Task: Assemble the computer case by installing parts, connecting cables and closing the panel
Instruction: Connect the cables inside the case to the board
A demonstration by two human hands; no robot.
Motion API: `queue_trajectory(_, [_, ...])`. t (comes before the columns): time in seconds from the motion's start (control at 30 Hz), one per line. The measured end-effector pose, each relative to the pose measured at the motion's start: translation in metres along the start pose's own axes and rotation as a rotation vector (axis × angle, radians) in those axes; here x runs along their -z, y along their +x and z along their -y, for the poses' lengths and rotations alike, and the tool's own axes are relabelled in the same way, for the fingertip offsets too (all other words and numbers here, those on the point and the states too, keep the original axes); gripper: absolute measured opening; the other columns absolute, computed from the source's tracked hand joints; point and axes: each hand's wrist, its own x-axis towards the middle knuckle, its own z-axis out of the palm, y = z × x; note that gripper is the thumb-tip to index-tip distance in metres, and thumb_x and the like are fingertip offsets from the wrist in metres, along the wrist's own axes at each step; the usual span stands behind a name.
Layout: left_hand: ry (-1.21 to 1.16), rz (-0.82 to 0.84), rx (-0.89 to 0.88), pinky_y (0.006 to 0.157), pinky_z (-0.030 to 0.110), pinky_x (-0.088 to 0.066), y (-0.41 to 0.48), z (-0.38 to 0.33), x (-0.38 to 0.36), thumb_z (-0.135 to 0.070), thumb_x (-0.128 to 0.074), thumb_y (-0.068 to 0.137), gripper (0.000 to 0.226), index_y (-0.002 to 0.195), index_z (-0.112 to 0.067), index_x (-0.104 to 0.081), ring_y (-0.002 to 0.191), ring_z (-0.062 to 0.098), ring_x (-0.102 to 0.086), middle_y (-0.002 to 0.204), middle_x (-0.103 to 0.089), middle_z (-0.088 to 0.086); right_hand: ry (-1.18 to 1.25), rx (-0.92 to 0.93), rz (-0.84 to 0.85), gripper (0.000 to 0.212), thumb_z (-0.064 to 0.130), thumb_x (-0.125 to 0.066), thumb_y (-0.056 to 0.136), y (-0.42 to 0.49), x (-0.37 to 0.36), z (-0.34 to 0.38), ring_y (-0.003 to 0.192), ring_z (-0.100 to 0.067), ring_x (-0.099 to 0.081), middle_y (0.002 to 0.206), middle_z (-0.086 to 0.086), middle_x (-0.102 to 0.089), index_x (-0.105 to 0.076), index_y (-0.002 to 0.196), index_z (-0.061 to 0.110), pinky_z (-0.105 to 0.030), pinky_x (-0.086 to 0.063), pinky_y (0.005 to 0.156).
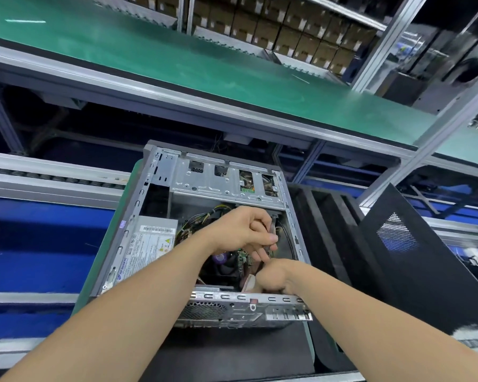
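the computer case (134, 216) lies open side up on a black mat (232, 351), bare grey metal, its perforated rear plate nearest the camera. inside, a labelled silver power supply (149, 244) sits at the left wall and a drive cage (218, 180) at the far end. mid-case, the left hand (246, 230) pinches a grey cable (273, 226) with curled fingers. the right hand (273, 277), at the near rim, is curled tight; i cannot tell what it holds. a black meshed side panel (414, 257) leans right of the case.
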Motion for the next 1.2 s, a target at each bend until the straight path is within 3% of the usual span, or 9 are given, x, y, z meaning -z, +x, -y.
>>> queue_trajectory(0.1, [0.140,-0.086,-0.049,0.060,0.033,-0.060,0.003,0.006,-0.002,-0.015,-0.076,0.091,0.021,0.092,-0.009,-0.055,0.074,0.033,-0.077,0.083,-0.076,0.017,0.145,-0.082,0.224,0.012,0.003,-0.065,0.097,-0.003,-0.001,0.007,0.070,-0.017,-0.069,0.085,-0.007,-0.073,-0.076,0.101,0.004,-0.030,-0.057,0.069])
queue_trajectory(0.23, [0.538,-0.179,-0.022,0.056,0.035,-0.060,0.003,0.016,0.002,-0.006,-0.076,0.088,0.031,0.074,-0.012,-0.050,0.064,0.018,-0.076,0.072,-0.071,0.011,0.261,-0.157,0.420,0.023,0.023,-0.063,0.103,-0.001,-0.004,0.009,0.073,-0.017,-0.068,0.085,-0.005,-0.072,-0.074,0.086,0.014,-0.031,-0.054,0.075])
queue_trajectory(0.33, [0.762,-0.230,0.094,0.057,0.044,-0.062,0.005,0.022,0.003,-0.005,-0.076,0.086,0.031,0.070,-0.016,-0.052,0.059,0.015,-0.074,0.077,-0.068,0.007,0.138,-0.096,0.195,0.011,0.022,-0.071,0.099,0.004,-0.001,0.004,0.094,-0.027,-0.068,0.105,-0.007,-0.070,-0.069,0.097,0.011,-0.037,-0.054,0.086])
queue_trajectory(0.43, [0.938,-0.310,0.102,0.073,0.039,-0.060,0.010,0.023,0.006,-0.016,-0.082,0.081,0.019,0.077,-0.027,-0.066,0.078,0.019,-0.068,0.088,-0.065,-0.002,-0.280,0.004,-0.127,0.028,0.027,-0.072,0.098,0.009,0.000,0.000,0.096,-0.025,-0.058,0.108,-0.011,-0.060,-0.059,0.111,0.006,-0.032,-0.049,0.082])
queue_trajectory(0.63, [0.807,-0.325,0.154,0.062,0.021,-0.052,0.011,0.026,0.012,-0.022,-0.085,0.081,0.010,0.089,-0.021,-0.078,0.047,0.004,-0.060,0.070,-0.067,-0.013,-0.696,0.133,-0.349,0.030,0.015,-0.062,0.103,0.014,0.005,0.003,0.117,-0.031,-0.064,0.127,-0.015,-0.066,-0.060,0.130,0.002,-0.034,-0.055,0.094])
queue_trajectory(0.8, [0.761,-0.314,0.166,0.067,0.028,-0.058,0.010,0.024,0.012,-0.021,-0.085,0.081,0.011,0.088,-0.021,-0.077,0.049,0.001,-0.059,0.075,-0.069,-0.005,-0.851,0.131,-0.463,0.035,-0.004,-0.064,0.094,0.022,0.006,0.005,0.118,-0.036,-0.061,0.127,-0.015,-0.058,-0.061,0.128,0.004,-0.040,-0.052,0.087])
queue_trajectory(0.97, [0.601,-0.306,0.196,0.055,0.016,-0.051,0.005,0.017,0.016,-0.016,-0.083,0.084,0.012,0.081,-0.017,-0.071,0.050,0.004,-0.065,0.069,-0.071,-0.002,-1.228,0.186,-0.654,0.023,0.014,-0.064,0.098,0.027,0.011,0.008,0.119,-0.031,-0.049,0.115,-0.005,-0.068,-0.066,0.121,0.017,-0.039,-0.041,0.098])
queue_trajectory(1.1, [0.436,-0.341,0.317,0.058,0.022,-0.057,0.001,0.008,0.020,-0.016,-0.079,0.086,0.012,0.079,-0.011,-0.071,0.061,0.012,-0.073,0.074,-0.076,0.008,-0.966,0.147,-0.637,0.042,0.006,-0.065,0.095,0.031,0.010,0.009,0.123,-0.033,-0.056,0.129,-0.012,-0.062,-0.054,0.135,0.010,-0.040,-0.049,0.095])
queue_trajectory(1.2, [0.290,-0.170,0.452,0.064,0.036,-0.061,-0.005,0.006,0.017,-0.008,-0.071,0.092,0.006,0.088,-0.009,-0.066,0.077,0.022,-0.077,0.078,-0.076,0.012,-0.632,0.142,-0.690,0.028,0.002,-0.053,0.098,0.033,0.013,0.013,0.092,-0.031,-0.062,0.105,-0.010,-0.059,-0.050,0.122,0.015,-0.038,-0.047,0.070])
